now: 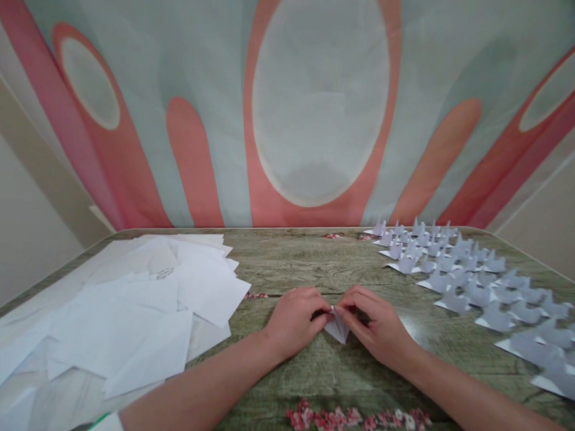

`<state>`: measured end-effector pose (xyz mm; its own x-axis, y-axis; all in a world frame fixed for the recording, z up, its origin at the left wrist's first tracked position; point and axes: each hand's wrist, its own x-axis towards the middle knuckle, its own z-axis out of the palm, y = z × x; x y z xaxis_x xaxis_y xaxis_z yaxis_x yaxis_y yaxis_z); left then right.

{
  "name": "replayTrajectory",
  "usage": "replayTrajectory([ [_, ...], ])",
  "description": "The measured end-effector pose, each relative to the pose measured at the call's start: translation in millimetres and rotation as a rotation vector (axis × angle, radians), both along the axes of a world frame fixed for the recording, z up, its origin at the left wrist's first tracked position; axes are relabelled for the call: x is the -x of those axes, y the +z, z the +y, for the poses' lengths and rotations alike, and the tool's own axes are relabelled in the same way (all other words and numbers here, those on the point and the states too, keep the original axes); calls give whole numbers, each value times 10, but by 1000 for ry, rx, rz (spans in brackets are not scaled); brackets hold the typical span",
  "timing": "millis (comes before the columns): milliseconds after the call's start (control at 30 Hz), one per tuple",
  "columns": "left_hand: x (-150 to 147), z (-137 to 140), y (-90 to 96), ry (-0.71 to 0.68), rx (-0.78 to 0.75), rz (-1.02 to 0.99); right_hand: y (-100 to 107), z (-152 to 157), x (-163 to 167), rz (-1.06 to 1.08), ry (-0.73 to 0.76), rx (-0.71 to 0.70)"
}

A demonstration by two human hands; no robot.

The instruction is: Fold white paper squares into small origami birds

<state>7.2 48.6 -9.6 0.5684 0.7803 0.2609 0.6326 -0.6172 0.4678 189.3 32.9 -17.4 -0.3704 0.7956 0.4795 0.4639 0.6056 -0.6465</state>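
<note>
A small piece of folded white paper [338, 331] with creases down its middle rests on the table between my hands, its point toward me. My left hand [297, 319] pinches its far left edge with thumb and forefinger. From the other side, my right hand [375, 322] grips the far right edge the same way, fingertips close to the left ones. The fingers cover the far part of the paper, so its full shape is hidden.
Loose white sheets [143, 298] lie in an overlapping heap on the left. Rows of folded paper birds [454, 300] stand on the right. The wood-look table [262, 390] has printed pink flowers [327, 419] near me and meets a patterned wall covering [319, 116] at the back.
</note>
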Motion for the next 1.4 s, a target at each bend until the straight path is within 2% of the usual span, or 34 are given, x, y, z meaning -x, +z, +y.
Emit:
replayTrajectory([
  [200,-8,-14,36,0,-81,141,-41,31,-29,-38,18,30],
  [467,-24,-34,54,-21,-191,263,-67,44,-55,-108,18,-29],
  [1100,-6,-26,62,-70,-255,277,-69,31,-55,-372,-9,-279],
  [1400,-4,-18,80,-81,-270,308,-50,40,-55,-405,24,-279],
])
